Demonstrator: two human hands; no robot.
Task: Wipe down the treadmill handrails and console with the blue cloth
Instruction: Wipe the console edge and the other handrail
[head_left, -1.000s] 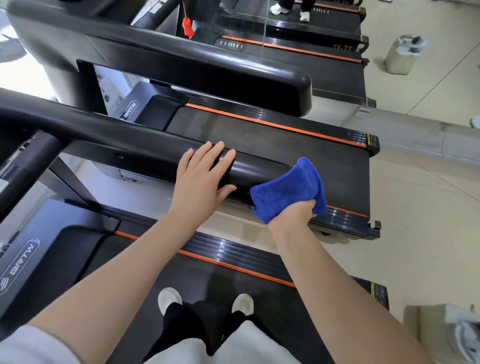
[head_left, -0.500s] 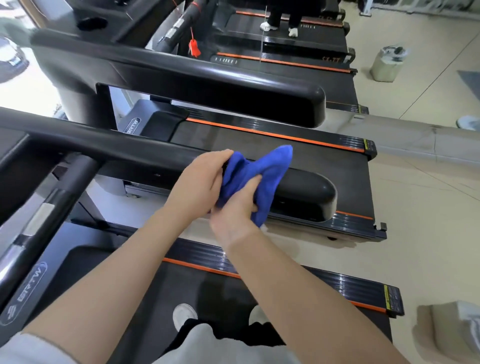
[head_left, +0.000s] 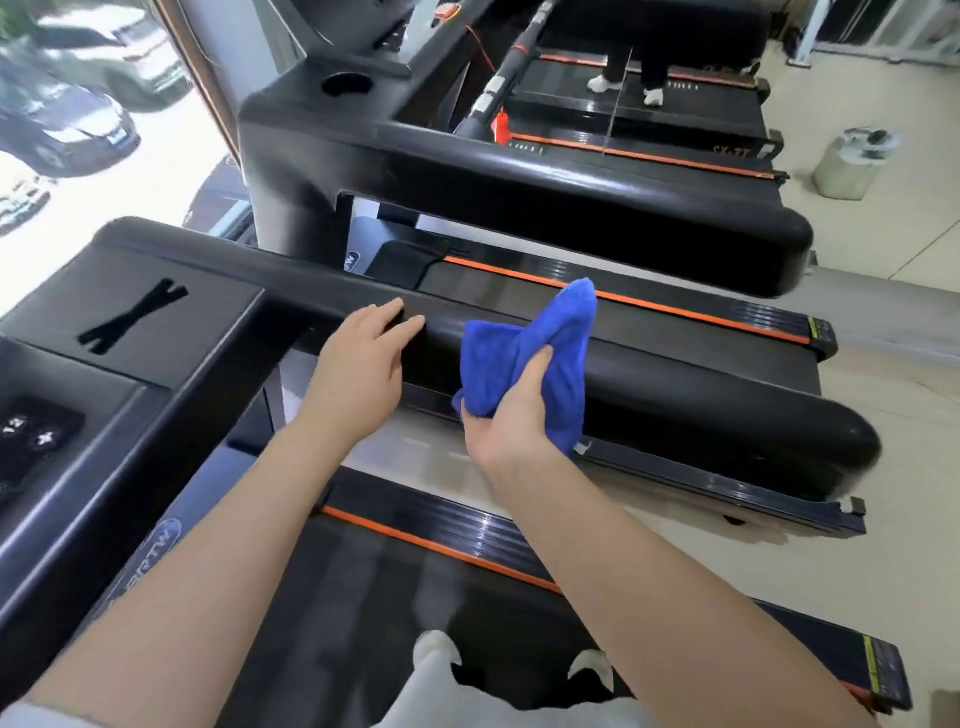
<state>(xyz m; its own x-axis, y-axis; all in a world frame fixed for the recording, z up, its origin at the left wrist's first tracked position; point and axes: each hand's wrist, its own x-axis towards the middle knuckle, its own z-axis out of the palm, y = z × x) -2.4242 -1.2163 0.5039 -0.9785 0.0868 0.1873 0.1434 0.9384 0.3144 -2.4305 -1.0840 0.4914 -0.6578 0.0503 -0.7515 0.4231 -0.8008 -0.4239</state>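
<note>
The black right handrail (head_left: 701, 400) of my treadmill runs from the console (head_left: 130, 332) at the left to a rounded end at the right. My right hand (head_left: 511, 415) grips the bunched blue cloth (head_left: 524, 358) against the near side of the rail's middle. One corner of the cloth sticks up over the rail. My left hand (head_left: 358, 364) rests flat on the rail just left of the cloth, fingers spread and holding nothing. Console buttons (head_left: 31, 431) show at the far left.
A second treadmill (head_left: 519, 208) stands parallel just beyond, its handrail above mine and its belt with orange stripes (head_left: 675, 306) below. Another person's legs (head_left: 628, 67) stand on a third treadmill at the top. A small bin (head_left: 852, 161) sits on the floor at right.
My view has swung left toward the console. My hands parted: the left let go of the cloth and lies flat on the rail, while the right keeps the cloth on the rail.
</note>
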